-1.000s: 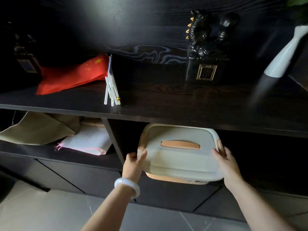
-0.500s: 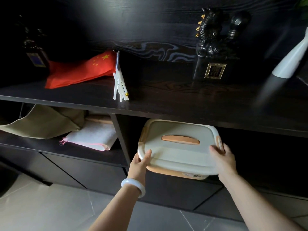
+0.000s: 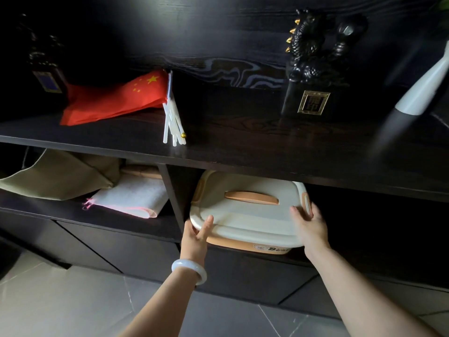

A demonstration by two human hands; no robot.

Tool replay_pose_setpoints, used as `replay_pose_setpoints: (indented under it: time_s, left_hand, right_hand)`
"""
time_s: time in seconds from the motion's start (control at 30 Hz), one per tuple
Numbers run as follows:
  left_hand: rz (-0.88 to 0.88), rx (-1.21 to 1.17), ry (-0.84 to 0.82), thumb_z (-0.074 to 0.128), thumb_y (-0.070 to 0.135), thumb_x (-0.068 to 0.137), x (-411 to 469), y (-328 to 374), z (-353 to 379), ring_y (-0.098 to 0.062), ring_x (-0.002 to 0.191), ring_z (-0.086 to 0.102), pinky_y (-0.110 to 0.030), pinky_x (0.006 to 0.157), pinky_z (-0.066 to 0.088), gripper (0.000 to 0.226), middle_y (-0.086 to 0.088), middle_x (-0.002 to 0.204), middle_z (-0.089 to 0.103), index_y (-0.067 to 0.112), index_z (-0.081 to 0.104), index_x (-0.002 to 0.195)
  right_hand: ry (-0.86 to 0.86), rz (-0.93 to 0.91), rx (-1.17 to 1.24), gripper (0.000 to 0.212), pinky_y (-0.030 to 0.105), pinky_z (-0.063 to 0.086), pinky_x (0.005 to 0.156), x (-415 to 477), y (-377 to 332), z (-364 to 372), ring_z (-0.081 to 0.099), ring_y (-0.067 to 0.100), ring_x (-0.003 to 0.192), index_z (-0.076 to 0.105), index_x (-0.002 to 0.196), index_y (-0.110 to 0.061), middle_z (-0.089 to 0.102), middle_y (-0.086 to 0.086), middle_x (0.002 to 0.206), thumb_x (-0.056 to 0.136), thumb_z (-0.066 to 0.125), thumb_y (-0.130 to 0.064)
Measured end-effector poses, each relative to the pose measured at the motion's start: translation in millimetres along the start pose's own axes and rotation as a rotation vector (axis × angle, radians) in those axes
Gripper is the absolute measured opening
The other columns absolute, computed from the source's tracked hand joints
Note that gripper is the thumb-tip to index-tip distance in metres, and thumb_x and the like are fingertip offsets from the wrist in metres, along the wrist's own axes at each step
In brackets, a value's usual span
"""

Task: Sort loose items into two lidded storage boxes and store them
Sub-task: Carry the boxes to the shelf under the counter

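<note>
left hand (image 3: 195,235): fingers straight and curled round nothing, pressed against the front-left corner of the storage box (image 3: 245,215), one fingertip resting on the lid edge; a pale bangle (image 3: 189,271) sits on the wrist.
right hand (image 3: 309,227): flat and released, palm and straight fingers laid against the right end of the lid, just beside the side latch (image 3: 307,203).
box position: in the lower right compartment, under the dark shelf board (image 3: 243,152), its left side close to the upright divider (image 3: 175,198); the front face shows at the opening.
lid: seated on the peach base, with the peach carry handle (image 3: 251,198) lying flat on top.
likely handling: rigid moulded plastic, smooth and probably a bit slippery; the contents are hidden, so its weight cannot be told; it should slide easily on the shelf.
where to hold: the two front corners for pushing; the top handle, or both ends under the rim, for lifting.
risk: an uneven push could jam the left side against the divider.
</note>
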State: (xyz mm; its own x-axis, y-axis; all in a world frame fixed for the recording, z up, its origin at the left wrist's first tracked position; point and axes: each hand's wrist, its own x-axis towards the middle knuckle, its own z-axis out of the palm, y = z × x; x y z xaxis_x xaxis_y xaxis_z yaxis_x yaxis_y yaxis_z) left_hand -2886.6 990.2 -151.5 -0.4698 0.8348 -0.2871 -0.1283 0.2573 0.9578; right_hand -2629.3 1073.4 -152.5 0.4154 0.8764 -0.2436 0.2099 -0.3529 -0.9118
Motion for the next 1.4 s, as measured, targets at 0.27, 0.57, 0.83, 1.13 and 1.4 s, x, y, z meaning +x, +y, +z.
replay_pose_setpoints:
  time_s: [0.27,0.57,0.83,1.13,1.4]
  left_hand:
    - [0.024,0.018,0.029,0.063,0.044,0.089,-1.7,-1.8,0.5,-0.020,0.074,0.048,-0.034,0.077,0.039,0.037,-0.001,0.074,0.048,0.010,0.049,0.086]
    - [0.033,0.027,0.025,0.059,0.047,0.090,-4.8,-2.6,1.0,-0.012,0.065,0.043,-0.032,0.073,0.035,0.030,0.009,0.066,0.043,0.024,0.042,0.078]
    - [0.030,0.022,0.042,0.060,0.047,0.089,-2.7,-5.6,1.8,-0.009,0.065,0.047,-0.030,0.073,0.037,0.029,0.016,0.060,0.048,0.026,0.045,0.078]
    - [0.044,0.079,0.044,0.060,0.049,0.088,-3.0,-3.8,1.3,-0.020,0.079,0.053,-0.034,0.080,0.040,0.034,0.001,0.080,0.055,0.016,0.050,0.090]
    - [0.032,0.171,0.077,0.060,0.051,0.088,-6.1,0.4,1.9,-0.020,0.071,0.045,-0.026,0.066,0.038,0.049,-0.004,0.076,0.046,0.004,0.046,0.093]
  right_hand:
    - [0.000,-0.052,0.141,0.076,0.028,0.046,0.090,-15.2,8.9,2.3,0.062,0.014,0.102,0.038,0.147,-0.028,0.062,-0.003,0.119,0.081,0.075,-0.031]
    - [-0.014,-0.057,0.134,0.077,0.028,0.045,0.090,-10.5,7.7,3.8,0.059,0.013,0.104,0.036,0.147,-0.029,0.060,-0.003,0.122,0.081,0.075,-0.032]
    - [-0.012,-0.072,0.099,0.078,0.030,0.046,0.093,-9.5,9.1,3.4,0.057,0.013,0.105,0.035,0.148,-0.030,0.058,0.001,0.129,0.081,0.075,-0.034]
    - [-0.006,-0.090,0.024,0.079,0.027,0.043,0.089,-9.8,7.5,1.9,0.056,0.016,0.105,0.033,0.149,-0.028,0.057,0.005,0.132,0.082,0.073,-0.037]
    - [-0.047,-0.087,-0.074,0.080,0.029,0.044,0.090,-10.3,2.4,-4.3,0.056,0.025,0.118,0.027,0.151,-0.028,0.054,0.007,0.136,0.084,0.070,-0.041]
